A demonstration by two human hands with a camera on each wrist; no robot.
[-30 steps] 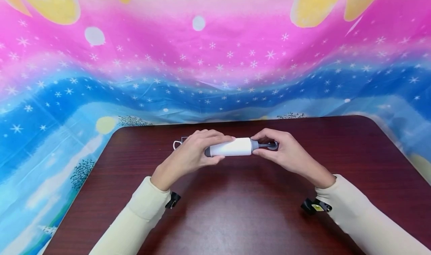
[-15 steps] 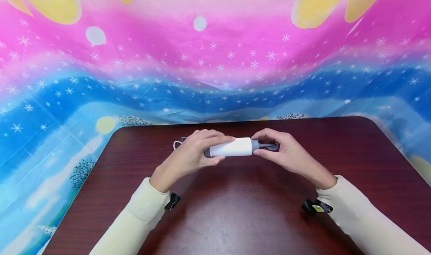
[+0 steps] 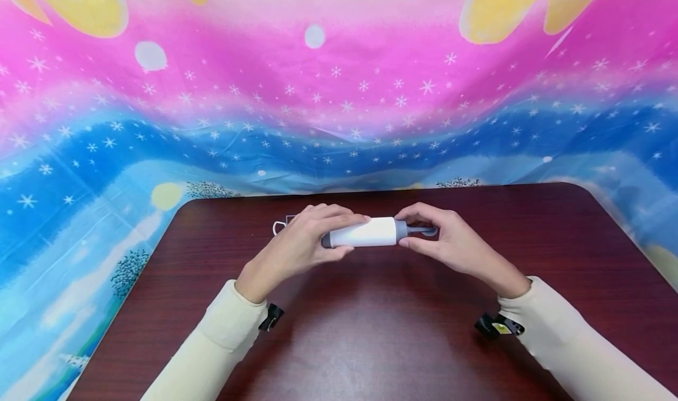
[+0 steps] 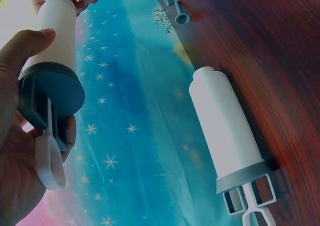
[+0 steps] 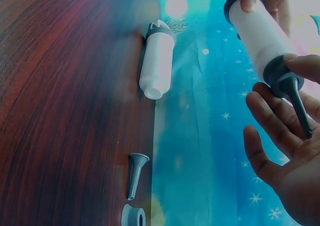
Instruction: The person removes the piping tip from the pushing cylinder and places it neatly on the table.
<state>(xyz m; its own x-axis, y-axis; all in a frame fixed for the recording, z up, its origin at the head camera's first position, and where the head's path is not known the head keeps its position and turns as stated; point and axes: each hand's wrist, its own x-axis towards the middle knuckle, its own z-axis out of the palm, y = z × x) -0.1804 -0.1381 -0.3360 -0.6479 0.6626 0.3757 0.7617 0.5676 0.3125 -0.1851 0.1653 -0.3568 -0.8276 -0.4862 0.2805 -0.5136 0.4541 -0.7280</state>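
My left hand (image 3: 293,239) holds a large white syringe (image 3: 365,231) level by its barrel, near the dark grey end cap. In the left wrist view its thumb lies along the barrel, and the white plunger handle (image 4: 50,161) sticks out past the cap's loops. My right hand (image 3: 450,239) pinches the grey collar (image 5: 281,72) at the other end between thumb and forefinger. From that collar a thin dark grey nozzle (image 5: 298,109) points toward the right palm. The other right fingers spread beneath it in the right wrist view.
A second, similar white syringe (image 4: 227,121) lies on the dark red wood table (image 3: 360,336), mostly hidden behind the hands in the head view. A loose grey nozzle (image 5: 136,173) and a grey ring (image 5: 133,216) lie nearby. A patterned cloth (image 3: 339,95) hangs behind the table.
The right fingertips shift slightly around the grey collar, and the view tilts a little. Both hands keep their hold on the syringe, which stays in nearly the same place.
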